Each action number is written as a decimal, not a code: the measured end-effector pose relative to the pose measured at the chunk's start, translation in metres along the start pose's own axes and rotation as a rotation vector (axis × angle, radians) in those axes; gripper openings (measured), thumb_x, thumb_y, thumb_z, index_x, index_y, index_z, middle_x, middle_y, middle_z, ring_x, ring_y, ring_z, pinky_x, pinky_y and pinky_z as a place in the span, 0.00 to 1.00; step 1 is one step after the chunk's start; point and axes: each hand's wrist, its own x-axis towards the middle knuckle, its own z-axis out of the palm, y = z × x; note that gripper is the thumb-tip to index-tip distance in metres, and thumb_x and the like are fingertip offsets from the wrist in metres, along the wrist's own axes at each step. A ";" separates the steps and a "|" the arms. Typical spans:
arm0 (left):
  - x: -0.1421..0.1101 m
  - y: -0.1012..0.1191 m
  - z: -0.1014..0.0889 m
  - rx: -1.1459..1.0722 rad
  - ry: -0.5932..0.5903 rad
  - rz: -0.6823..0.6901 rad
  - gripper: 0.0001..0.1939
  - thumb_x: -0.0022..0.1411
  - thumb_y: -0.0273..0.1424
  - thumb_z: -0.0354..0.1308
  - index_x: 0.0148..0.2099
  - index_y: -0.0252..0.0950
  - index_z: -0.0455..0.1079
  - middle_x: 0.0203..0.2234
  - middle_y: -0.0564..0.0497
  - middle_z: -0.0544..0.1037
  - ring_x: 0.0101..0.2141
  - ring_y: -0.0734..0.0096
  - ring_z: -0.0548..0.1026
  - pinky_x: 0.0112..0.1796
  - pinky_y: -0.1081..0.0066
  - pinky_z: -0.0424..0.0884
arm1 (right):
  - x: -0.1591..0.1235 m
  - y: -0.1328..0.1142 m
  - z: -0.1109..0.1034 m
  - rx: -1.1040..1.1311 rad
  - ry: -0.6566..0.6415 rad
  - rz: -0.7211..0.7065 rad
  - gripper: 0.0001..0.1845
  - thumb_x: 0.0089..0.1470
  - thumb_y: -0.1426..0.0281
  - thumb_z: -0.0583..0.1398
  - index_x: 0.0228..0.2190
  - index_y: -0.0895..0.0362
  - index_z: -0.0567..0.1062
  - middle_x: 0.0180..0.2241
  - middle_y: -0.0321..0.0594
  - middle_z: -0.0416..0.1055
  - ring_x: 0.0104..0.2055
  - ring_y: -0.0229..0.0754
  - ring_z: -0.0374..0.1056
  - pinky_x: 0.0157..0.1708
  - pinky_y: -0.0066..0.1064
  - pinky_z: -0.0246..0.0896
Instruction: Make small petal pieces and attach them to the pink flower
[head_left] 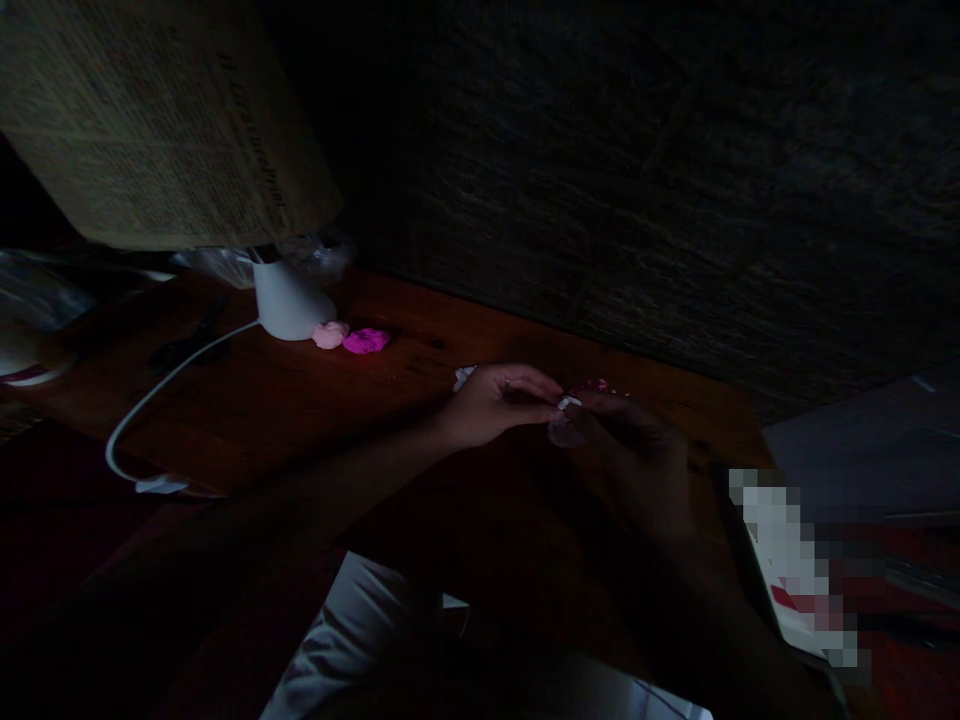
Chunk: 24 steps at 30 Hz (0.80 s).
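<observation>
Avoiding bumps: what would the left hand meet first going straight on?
The left hand would first meet the small white piece between the hands, then probably the right hand; depth is unclear.

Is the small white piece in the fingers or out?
In: the small white piece shows between the fingers of the left hand and right hand.

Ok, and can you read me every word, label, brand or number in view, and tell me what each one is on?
"GravurePrint": large print on the newspaper-patterned lampshade; the characters just before it are unclear.
Remaining lines on the lampshade: too small and blurred to read.
Phone-like device, at the picture's right: pixelated, nothing legible.
</observation>
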 end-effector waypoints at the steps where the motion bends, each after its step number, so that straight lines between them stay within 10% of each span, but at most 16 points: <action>1: 0.000 -0.001 0.000 -0.004 -0.001 0.004 0.14 0.48 0.30 0.73 0.38 0.32 0.78 0.35 0.47 0.83 0.38 0.69 0.80 0.47 0.65 0.74 | 0.000 0.001 0.000 -0.005 -0.008 -0.004 0.08 0.49 0.64 0.71 0.34 0.50 0.84 0.36 0.38 0.83 0.37 0.45 0.78 0.39 0.40 0.76; 24: 0.000 0.000 0.001 -0.071 0.025 -0.033 0.15 0.47 0.32 0.75 0.38 0.33 0.80 0.36 0.47 0.84 0.39 0.68 0.80 0.48 0.64 0.74 | 0.003 -0.003 0.000 0.145 0.022 0.131 0.09 0.46 0.65 0.72 0.32 0.50 0.83 0.35 0.38 0.82 0.37 0.44 0.77 0.36 0.36 0.74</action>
